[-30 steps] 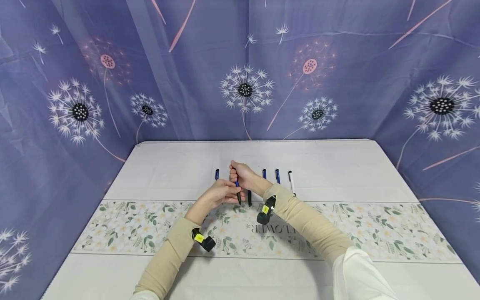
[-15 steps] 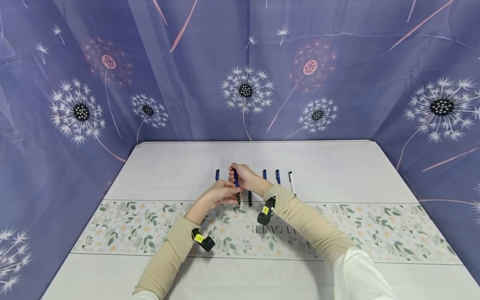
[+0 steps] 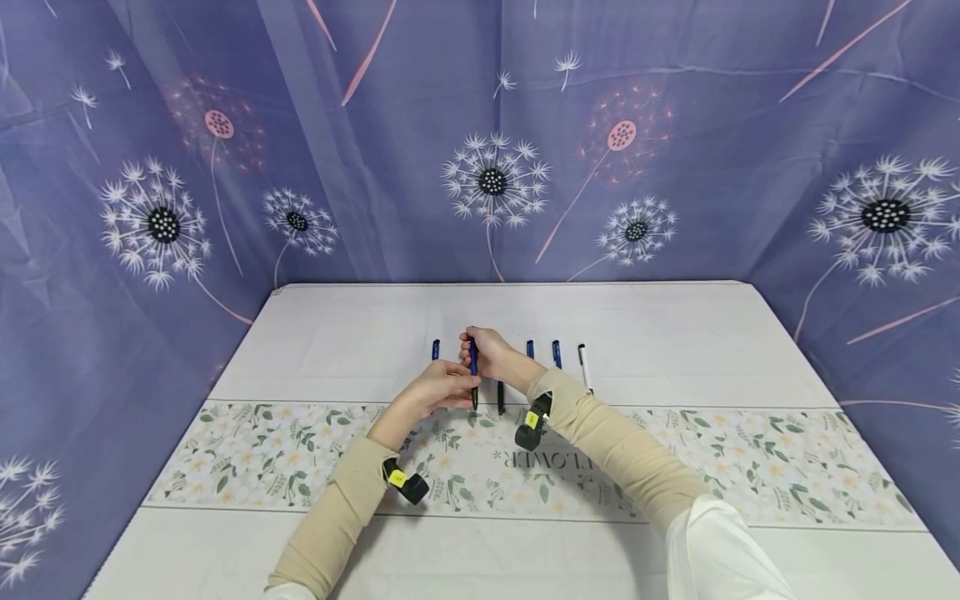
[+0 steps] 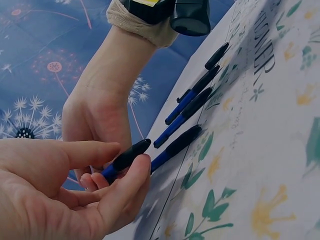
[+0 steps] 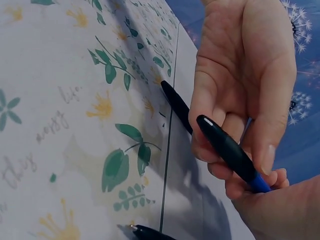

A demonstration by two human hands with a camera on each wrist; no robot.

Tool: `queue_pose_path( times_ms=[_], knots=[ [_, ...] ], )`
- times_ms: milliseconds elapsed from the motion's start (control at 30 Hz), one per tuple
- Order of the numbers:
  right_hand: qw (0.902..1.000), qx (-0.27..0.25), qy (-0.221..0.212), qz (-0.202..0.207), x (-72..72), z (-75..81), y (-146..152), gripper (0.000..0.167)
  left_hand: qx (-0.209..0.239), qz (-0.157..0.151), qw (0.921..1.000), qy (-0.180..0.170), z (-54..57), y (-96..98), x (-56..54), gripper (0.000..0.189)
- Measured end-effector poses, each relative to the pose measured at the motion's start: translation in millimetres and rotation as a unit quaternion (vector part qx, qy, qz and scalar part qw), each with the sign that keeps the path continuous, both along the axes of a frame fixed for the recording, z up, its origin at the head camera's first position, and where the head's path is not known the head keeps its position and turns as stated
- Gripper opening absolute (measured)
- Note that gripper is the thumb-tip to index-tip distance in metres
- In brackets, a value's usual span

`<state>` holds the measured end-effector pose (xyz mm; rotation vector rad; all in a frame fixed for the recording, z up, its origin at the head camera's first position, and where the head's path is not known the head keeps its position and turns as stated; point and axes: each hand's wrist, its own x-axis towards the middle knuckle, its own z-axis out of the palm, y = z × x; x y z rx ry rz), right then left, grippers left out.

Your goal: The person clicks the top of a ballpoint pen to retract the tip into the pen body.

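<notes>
- Here's the left hand [image 3: 441, 385], thumb and fingers pinching the held blue pen [image 3: 473, 357] around its black grip.
- And the right hand [image 3: 489, 350], at two o'clock from the left, has its fingers curled around the pen's blue upper end.
- The pen sits between both hands, lifted off the tablecloth [image 3: 675, 350], black tip towards six o'clock.
- Reading outward from it: just off at half past four, a partly covered pen [image 3: 501, 398], dark end showing.
- Ten o'clock, a blue pen [image 3: 436, 348], partly behind the left hand.
- Half past two, a pair of blue pens [image 3: 557, 354]; beyond, at three, a white pen [image 3: 585, 367] with black clip.
- Floral band [image 3: 225, 450] at six; dandelion curtain [image 3: 405, 167] filling twelve.
</notes>
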<state>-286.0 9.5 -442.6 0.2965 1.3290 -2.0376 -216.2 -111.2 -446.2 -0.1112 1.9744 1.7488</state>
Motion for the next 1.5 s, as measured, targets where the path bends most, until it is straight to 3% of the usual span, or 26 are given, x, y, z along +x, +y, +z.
queue_pose_path(
  times_ms=[567, 767, 1000, 1267, 1433, 1500],
  knots=[
    [0.9989, 0.034, 0.017, -0.028, -7.0, -11.7, -1.7, 0.032, -0.04, 0.008, 0.999, 0.016, -2.0, -0.7, 1.1, 0.03],
    [0.9974, 0.054, 0.037, -0.028, 0.7, -3.4, 0.2, 0.027, -0.047, 0.031, 0.9983, 0.018, -1.2, -0.9, 0.0, 0.028],
    [0.9962, 0.057, 0.065, -0.012, 0.3, -5.0, 3.4, 0.03, -0.057, 0.052, 0.9968, 0.021, 0.0, -0.7, -1.3, 0.023],
    [0.9942, 0.076, 0.068, -0.033, 5.8, 5.6, 1.1, 0.026, -0.061, 0.057, 0.9962, 0.025, -1.7, -1.9, -2.5, 0.023],
    [0.989, 0.099, 0.098, -0.048, 3.6, -0.3, -0.2, 0.021, -0.068, 0.062, 0.9952, 0.034, -1.5, -1.5, -1.4, 0.023],
    [0.9877, 0.093, 0.117, -0.046, -5.2, -13.8, 0.5, 0.018, -0.071, 0.065, 0.9947, 0.037, -1.0, -0.7, -0.7, 0.023]
  ],
)
